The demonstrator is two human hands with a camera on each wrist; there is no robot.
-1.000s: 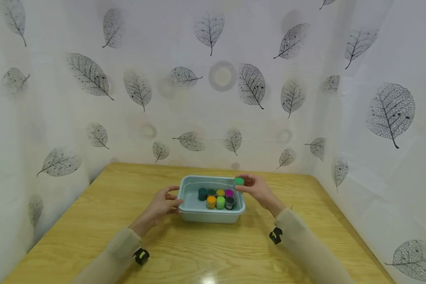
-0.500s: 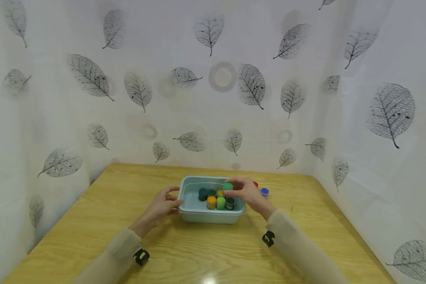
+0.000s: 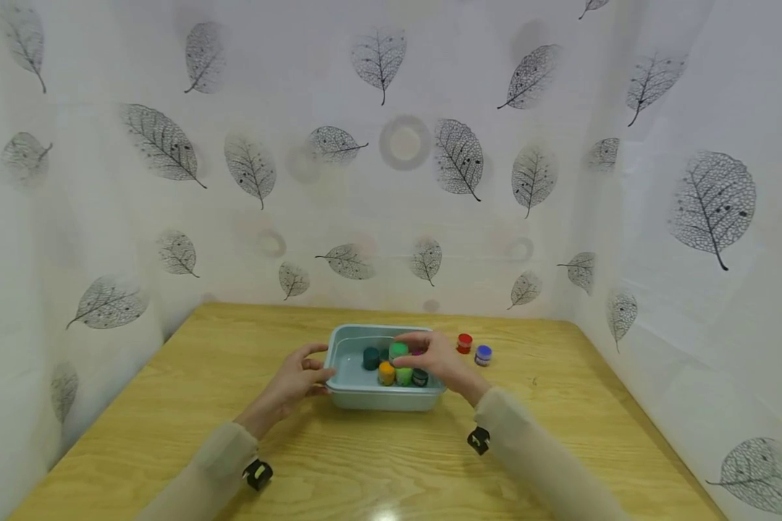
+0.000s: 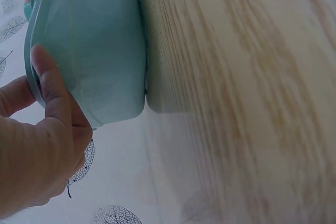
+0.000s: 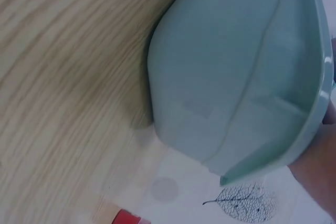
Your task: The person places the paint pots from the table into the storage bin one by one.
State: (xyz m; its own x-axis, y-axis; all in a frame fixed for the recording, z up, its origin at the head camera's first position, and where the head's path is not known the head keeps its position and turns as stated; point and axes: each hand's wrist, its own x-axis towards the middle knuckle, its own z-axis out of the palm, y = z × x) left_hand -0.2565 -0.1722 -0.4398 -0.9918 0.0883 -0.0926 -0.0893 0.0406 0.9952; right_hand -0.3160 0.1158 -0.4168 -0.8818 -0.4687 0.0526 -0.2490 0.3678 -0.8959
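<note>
A pale blue-green plastic tub [image 3: 384, 399] stands on the table with several small paint pots inside. Its left rim is gripped by my left hand [image 3: 292, 382], thumb and fingers on either side of the edge, as the left wrist view confirms. Over the tub, my right hand [image 3: 438, 360] pinches a green-lidded pot [image 3: 399, 351] between thumb and fingers, above the others. Below it sit an orange pot [image 3: 387, 374], a light green pot [image 3: 403, 376], a black pot [image 3: 420, 378] and a dark teal pot [image 3: 371, 358]. The right hand partly hides the remaining pots.
On the wooden table [image 3: 365, 463], right of the tub, stand a red pot [image 3: 464, 344] and a blue-lidded pot [image 3: 484, 355]. A white curtain [image 3: 339, 202] with leaf prints encloses the back and sides.
My right hand has carried the green-lidded pot leftward from the tub's right rim to over its middle, uncovering the red and blue-lidded pots. The left hand stays on the rim.
</note>
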